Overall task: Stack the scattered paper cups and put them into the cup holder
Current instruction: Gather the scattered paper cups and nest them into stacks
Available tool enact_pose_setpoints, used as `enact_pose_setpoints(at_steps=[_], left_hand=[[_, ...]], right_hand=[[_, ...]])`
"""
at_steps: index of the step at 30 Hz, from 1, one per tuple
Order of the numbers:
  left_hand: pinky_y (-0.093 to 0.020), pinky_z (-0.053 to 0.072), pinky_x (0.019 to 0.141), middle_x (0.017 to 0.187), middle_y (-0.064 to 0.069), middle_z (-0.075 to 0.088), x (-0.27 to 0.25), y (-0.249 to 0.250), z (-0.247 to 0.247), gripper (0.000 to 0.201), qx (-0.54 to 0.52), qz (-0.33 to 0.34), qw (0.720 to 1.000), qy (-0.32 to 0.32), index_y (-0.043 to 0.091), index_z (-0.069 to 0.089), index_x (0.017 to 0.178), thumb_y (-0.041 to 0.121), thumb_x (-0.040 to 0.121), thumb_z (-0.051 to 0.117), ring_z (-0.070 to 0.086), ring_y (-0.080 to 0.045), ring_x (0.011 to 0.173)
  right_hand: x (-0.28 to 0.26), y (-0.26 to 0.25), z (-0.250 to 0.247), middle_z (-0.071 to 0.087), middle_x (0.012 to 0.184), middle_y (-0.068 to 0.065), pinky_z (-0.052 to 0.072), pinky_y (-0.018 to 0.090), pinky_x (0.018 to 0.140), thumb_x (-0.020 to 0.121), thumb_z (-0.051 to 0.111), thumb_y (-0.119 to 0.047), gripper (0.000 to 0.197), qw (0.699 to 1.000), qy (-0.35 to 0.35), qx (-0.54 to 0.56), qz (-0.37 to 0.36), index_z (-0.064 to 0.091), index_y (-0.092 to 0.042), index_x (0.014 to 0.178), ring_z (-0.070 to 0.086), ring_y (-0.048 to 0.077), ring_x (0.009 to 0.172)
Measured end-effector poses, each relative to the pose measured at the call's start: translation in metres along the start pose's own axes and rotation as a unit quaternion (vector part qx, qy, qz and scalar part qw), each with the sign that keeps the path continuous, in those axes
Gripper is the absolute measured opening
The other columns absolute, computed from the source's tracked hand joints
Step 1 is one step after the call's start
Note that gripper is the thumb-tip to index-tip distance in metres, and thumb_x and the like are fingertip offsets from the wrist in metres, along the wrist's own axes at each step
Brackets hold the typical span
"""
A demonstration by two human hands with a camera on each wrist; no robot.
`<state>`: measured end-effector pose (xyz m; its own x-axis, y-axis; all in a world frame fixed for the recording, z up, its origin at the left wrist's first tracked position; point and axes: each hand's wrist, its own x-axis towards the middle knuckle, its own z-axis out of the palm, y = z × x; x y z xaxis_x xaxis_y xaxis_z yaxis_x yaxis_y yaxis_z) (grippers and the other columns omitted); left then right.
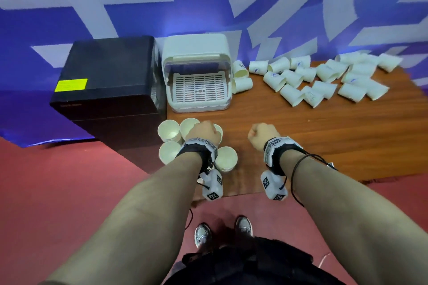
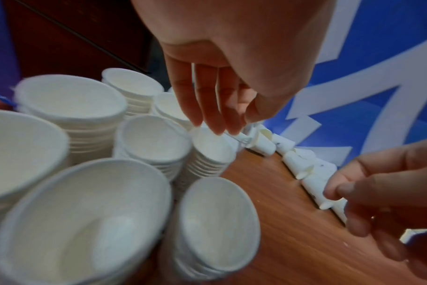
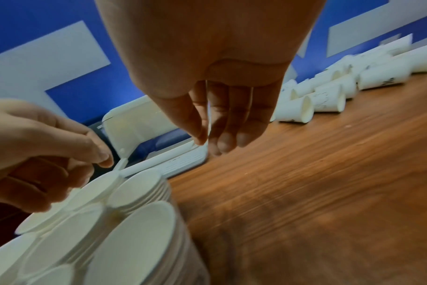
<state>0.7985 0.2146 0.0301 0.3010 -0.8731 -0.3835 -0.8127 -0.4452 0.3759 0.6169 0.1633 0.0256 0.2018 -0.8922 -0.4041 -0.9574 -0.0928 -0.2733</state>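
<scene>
Several stacks of white paper cups (image 1: 169, 133) stand upright at the table's front left corner. My left hand (image 1: 205, 131) hangs over them; in the left wrist view its fingers (image 2: 207, 115) point down, relaxed, just above the rim of one stack (image 2: 212, 146), and hold nothing. My right hand (image 1: 259, 133) hovers over bare wood to the right of the stacks, its fingers (image 3: 222, 135) hanging loose and empty. The white cup holder (image 1: 194, 50) stands open behind the stacks, its slatted floor bare. Many loose cups (image 1: 312, 78) lie on their sides at the back right.
A black box (image 1: 108, 85) with a yellow label stands left of the cup holder, beside the wooden table (image 1: 301, 134). A blue and white patterned wall runs behind. Two cups (image 1: 240, 76) lie against the holder's right side. Red floor lies below the table's front edge.
</scene>
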Motion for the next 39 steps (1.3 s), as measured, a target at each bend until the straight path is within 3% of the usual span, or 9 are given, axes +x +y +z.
enact_pose_setpoints(at_steps=[3, 8, 15, 19, 25, 29, 32, 36, 39], left_hand=[[-0.030, 0.042, 0.069, 0.102, -0.009, 0.067, 0.003, 0.046, 0.010, 0.022, 0.037, 0.034, 0.999, -0.001, 0.011, 0.065, 0.102, 0.026, 0.092, 0.053, 0.063, -0.032, 0.089], [-0.035, 0.052, 0.070, 0.091, -0.008, 0.064, 0.016, 0.138, 0.023, 0.019, 0.085, 0.110, 0.990, 0.016, 0.015, 0.060, 0.094, 0.030, 0.091, 0.049, 0.061, -0.028, 0.081], [-0.029, 0.038, 0.057, 0.081, -0.006, 0.059, 0.017, 0.293, 0.072, 0.018, 0.124, 0.160, 0.978, 0.049, 0.014, 0.058, 0.086, 0.028, 0.090, 0.049, 0.055, -0.026, 0.070], [-0.028, 0.038, 0.057, 0.085, -0.008, 0.061, 0.017, 0.375, 0.108, 0.018, 0.121, 0.194, 0.972, 0.052, 0.010, 0.061, 0.088, 0.024, 0.087, 0.050, 0.057, -0.027, 0.072], [-0.029, 0.038, 0.058, 0.080, -0.005, 0.055, 0.024, 0.460, 0.148, 0.016, 0.181, 0.228, 0.957, 0.016, 0.012, 0.058, 0.090, 0.026, 0.090, 0.049, 0.055, -0.025, 0.074], [-0.028, 0.037, 0.054, 0.077, -0.005, 0.057, 0.053, 0.502, 0.173, 0.020, 0.219, 0.254, 0.942, -0.002, 0.012, 0.057, 0.085, 0.031, 0.088, 0.049, 0.051, -0.020, 0.065], [-0.027, 0.036, 0.054, 0.075, -0.004, 0.051, 0.076, 0.541, 0.186, 0.019, 0.225, 0.262, 0.938, -0.006, 0.012, 0.057, 0.083, 0.029, 0.087, 0.051, 0.049, -0.017, 0.062], [-0.030, 0.042, 0.062, 0.078, -0.003, 0.058, 0.118, 0.604, 0.207, 0.014, 0.201, 0.255, 0.946, -0.009, 0.015, 0.057, 0.080, 0.027, 0.085, 0.051, 0.056, -0.022, 0.072], [-0.031, 0.045, 0.066, 0.087, -0.005, 0.062, 0.141, 0.644, 0.219, 0.019, 0.202, 0.234, 0.950, -0.033, 0.011, 0.060, 0.090, 0.028, 0.085, 0.053, 0.060, -0.025, 0.079]], right_hand=[[-0.003, 0.045, -0.021, 0.061, 0.084, 0.009, 0.047, 0.029, 0.059, 0.096, 0.042, -0.019, 0.026, 1.000, 0.015, 0.004, 0.020, 0.066, -0.012, 0.099, 0.057, 0.028, 0.071], [0.001, 0.129, -0.069, 0.058, 0.081, 0.007, 0.042, 0.026, 0.053, 0.097, 0.042, -0.022, 0.023, 0.997, 0.055, 0.025, 0.043, 0.064, -0.013, 0.099, 0.056, 0.026, 0.071], [-0.005, 0.273, -0.143, 0.065, 0.089, 0.009, 0.041, 0.027, 0.054, 0.096, 0.043, -0.019, 0.025, 0.996, 0.081, 0.009, 0.048, 0.066, -0.009, 0.097, 0.059, 0.026, 0.074], [-0.014, 0.355, -0.181, 0.067, 0.091, 0.012, 0.044, 0.030, 0.058, 0.096, 0.043, -0.019, 0.026, 0.991, 0.115, 0.001, 0.062, 0.067, -0.008, 0.095, 0.058, 0.027, 0.072], [-0.006, 0.433, -0.212, 0.065, 0.086, 0.011, 0.040, 0.026, 0.052, 0.094, 0.045, -0.016, 0.024, 0.989, 0.118, 0.003, 0.093, 0.067, -0.008, 0.095, 0.055, 0.025, 0.065], [0.014, 0.476, -0.220, 0.062, 0.085, 0.008, 0.032, 0.023, 0.044, 0.094, 0.045, -0.019, 0.019, 0.990, 0.099, 0.017, 0.097, 0.064, -0.014, 0.095, 0.053, 0.023, 0.063], [0.034, 0.512, -0.229, 0.061, 0.086, 0.007, 0.035, 0.023, 0.047, 0.092, 0.045, -0.019, 0.020, 0.990, 0.090, 0.024, 0.105, 0.064, -0.015, 0.095, 0.053, 0.023, 0.064], [0.073, 0.570, -0.259, 0.065, 0.093, 0.009, 0.044, 0.028, 0.060, 0.089, 0.046, -0.014, 0.021, 0.990, 0.072, 0.016, 0.117, 0.066, -0.014, 0.096, 0.059, 0.029, 0.074], [0.103, 0.607, -0.286, 0.063, 0.096, 0.008, 0.044, 0.029, 0.065, 0.090, 0.048, -0.015, 0.020, 0.990, 0.054, 0.010, 0.126, 0.066, -0.016, 0.099, 0.058, 0.030, 0.079]])
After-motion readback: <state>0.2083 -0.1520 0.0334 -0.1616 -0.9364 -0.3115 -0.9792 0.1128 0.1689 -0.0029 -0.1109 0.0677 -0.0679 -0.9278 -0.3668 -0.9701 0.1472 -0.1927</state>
